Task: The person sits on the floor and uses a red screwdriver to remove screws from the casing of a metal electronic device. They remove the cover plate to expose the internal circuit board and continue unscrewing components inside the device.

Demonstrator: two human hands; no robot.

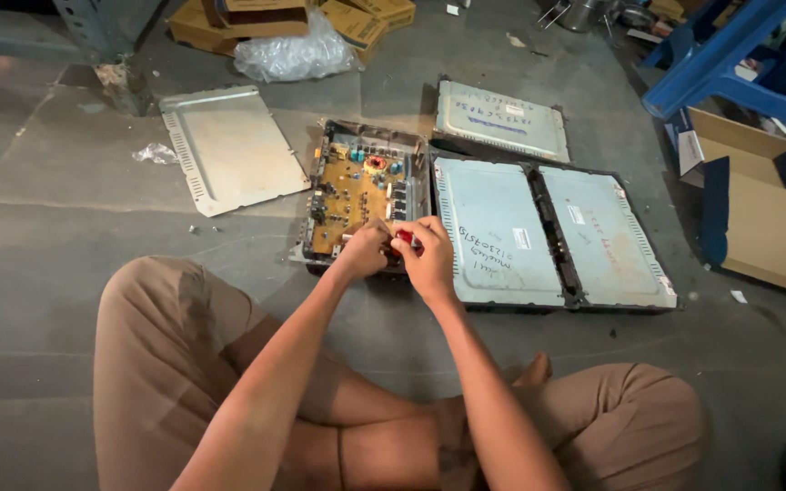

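An opened metal case (318,195) lies on the floor in front of my crossed legs, with a yellow-brown circuit board (353,189) inside it. My left hand (363,251) pinches something small at the board's near edge; what it is I cannot make out. Right beside it my right hand (427,259) grips a red-handled tool (404,237), its tip aimed at the same spot. The two hands almost touch. Most of the tool is hidden by my fingers.
A loose grey metal cover (229,148) lies to the left. Three closed grey units (548,232) sit to the right. Cardboard boxes (766,209), a blue plastic stool (730,64) and a clear plastic bag (295,55) ring the far side of the concrete floor.
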